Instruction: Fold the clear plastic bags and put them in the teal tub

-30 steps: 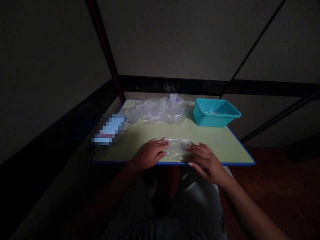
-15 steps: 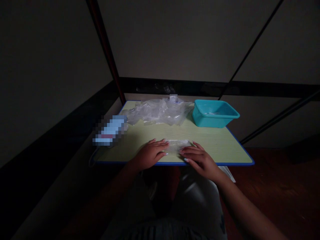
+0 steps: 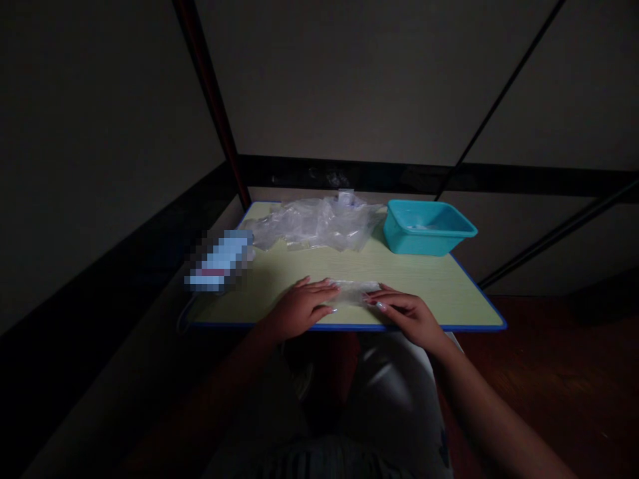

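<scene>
A small clear plastic bag [image 3: 352, 291] lies flat near the front edge of a pale green table [image 3: 279, 273]. My left hand [image 3: 298, 308] rests flat on the bag's left end with fingers stretched out. My right hand [image 3: 407, 314] lies on the bag's right end, its fingers bent and pressed on the plastic. Only the strip of bag between the two hands shows.
A heap of crumpled clear plastic bags [image 3: 319, 226] sits at the back of the table. A turquoise plastic tub [image 3: 426, 228] stands at the back right. A blurred light-blue object [image 3: 219, 261] lies at the left edge. Dark poles and walls surround the table.
My right hand has slid left along the bag and its fingers have curled in. The visible part of the bag has become narrower. The left hand has stayed in place.
</scene>
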Demonstrator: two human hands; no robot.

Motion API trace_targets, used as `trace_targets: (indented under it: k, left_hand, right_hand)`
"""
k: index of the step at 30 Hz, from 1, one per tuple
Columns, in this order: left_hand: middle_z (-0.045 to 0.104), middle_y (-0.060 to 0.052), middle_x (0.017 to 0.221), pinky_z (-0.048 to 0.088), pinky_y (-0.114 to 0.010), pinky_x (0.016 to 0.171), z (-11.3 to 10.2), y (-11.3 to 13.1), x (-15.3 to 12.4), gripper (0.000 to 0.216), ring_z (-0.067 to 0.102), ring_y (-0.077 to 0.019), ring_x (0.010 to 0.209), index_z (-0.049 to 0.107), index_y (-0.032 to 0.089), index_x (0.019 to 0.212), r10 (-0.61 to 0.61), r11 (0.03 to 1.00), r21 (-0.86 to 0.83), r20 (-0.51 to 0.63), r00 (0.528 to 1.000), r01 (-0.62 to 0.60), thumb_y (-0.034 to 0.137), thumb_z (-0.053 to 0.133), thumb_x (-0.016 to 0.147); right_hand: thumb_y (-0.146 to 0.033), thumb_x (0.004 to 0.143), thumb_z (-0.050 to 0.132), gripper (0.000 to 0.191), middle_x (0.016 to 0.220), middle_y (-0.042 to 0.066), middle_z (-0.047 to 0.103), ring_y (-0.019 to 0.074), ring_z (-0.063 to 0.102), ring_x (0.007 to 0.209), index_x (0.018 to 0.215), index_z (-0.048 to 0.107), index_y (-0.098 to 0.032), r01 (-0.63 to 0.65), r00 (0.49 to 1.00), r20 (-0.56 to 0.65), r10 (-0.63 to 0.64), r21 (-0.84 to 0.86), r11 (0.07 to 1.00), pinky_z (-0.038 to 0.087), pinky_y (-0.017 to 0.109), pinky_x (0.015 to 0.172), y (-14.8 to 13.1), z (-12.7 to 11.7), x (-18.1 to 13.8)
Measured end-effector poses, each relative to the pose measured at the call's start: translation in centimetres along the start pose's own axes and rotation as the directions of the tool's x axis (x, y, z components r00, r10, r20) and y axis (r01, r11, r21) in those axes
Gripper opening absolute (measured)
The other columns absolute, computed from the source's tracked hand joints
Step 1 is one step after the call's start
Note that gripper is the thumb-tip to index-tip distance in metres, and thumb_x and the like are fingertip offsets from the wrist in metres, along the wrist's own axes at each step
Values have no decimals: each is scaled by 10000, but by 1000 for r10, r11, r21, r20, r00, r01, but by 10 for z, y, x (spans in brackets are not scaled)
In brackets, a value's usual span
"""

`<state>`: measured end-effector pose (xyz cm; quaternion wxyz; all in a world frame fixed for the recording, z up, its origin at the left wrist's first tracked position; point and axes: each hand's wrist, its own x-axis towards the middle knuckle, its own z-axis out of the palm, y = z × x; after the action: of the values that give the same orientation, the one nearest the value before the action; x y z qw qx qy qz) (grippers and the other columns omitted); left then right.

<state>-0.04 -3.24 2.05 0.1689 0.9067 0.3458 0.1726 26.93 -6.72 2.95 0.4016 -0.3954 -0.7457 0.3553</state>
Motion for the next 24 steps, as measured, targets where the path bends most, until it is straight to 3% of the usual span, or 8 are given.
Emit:
trace_targets:
  k: [8,13,15,18,21,24]
  left_hand:
    - [441,-16,1406,207,-499,1076,-4,0,-2,370,344,-203,1336,478,398,1282,67,997,20,37,997,-68,334,477,918]
    - [406,-34,1429,182,-520,1074,-6,0,-3,315,317,-234,1348,558,392,1208,110,993,35,59,992,-112,362,512,897]
    - [406,-36,1429,184,-515,1077,-5,0,-4,315,316,-233,1348,567,383,1203,113,993,37,49,992,-115,358,522,892]
    - [418,-38,1421,187,-524,1074,-3,-2,-4,308,315,-233,1349,573,382,1196,115,992,54,41,992,-118,358,513,895]
    - [422,-39,1420,204,-519,1071,-2,-3,-5,291,318,-235,1348,593,379,1175,117,991,55,27,993,-118,361,502,899]
    - [434,-37,1413,236,-479,1074,-4,-1,-6,248,321,-233,1346,650,328,1095,108,994,25,-37,993,-107,347,510,891]
  right_hand:
    - [-382,861,571,215,1046,49,705,231,610,1048,950,724,-260,-59,996,-54,64,92,994,403,447,998,0,-4,1]
    - [-306,897,515,296,1202,61,631,217,547,1152,1171,621,-276,64,997,-27,-68,-126,990,367,474,1027,0,1,-2]
    - [-274,903,494,382,1294,73,561,223,491,1215,1284,524,-275,163,987,46,-156,-332,929,298,515,1059,-2,6,-5]
    - [-262,896,492,507,1367,98,483,246,427,1269,1389,381,-246,304,953,208,-223,-605,736,171,578,1086,-5,18,-10]
    - [-285,900,483,552,1367,109,480,252,405,1285,1421,315,-218,372,928,295,-228,-709,599,132,583,1091,-8,27,-14]
    - [-310,908,467,552,1390,100,452,247,378,1303,1428,298,-230,393,919,337,-206,-725,566,126,568,1096,-9,30,-17]
